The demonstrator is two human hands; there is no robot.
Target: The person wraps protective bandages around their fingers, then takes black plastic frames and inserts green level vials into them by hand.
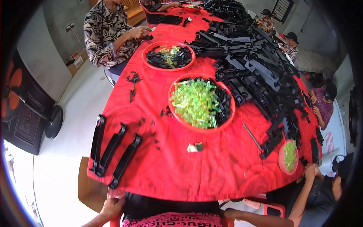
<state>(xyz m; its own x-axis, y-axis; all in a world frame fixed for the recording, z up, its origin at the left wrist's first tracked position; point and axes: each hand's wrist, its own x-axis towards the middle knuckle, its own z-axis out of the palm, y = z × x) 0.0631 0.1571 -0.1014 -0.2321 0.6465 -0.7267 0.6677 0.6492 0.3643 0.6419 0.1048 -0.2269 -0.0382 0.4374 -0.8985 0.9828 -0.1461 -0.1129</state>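
Observation:
Close by my left thigh, my left hand [114, 207] is closed at the edge of the red plastic chair [115, 221] I sit on. My right hand [231, 214] is low beside my right hip, at the chair's other side, its fingers mostly hidden. Neither hand is on the table. Three long black plastic strips [118, 145] lie side by side on the red tablecloth [159, 178], at the near left. A red bowl [172, 113] of yellow-green translucent pieces [194, 102] and small black pieces [223, 104] stands ahead of me.
Long black plastic parts [257, 68] are heaped along the table's right. Another red bowl [145, 60] stands farther back; a pink basket [282, 160] is at right. A metal rod [251, 135] and a crumpled scrap [194, 147] lie nearby. Co-workers sit around; a cardboard box [89, 187] is at left.

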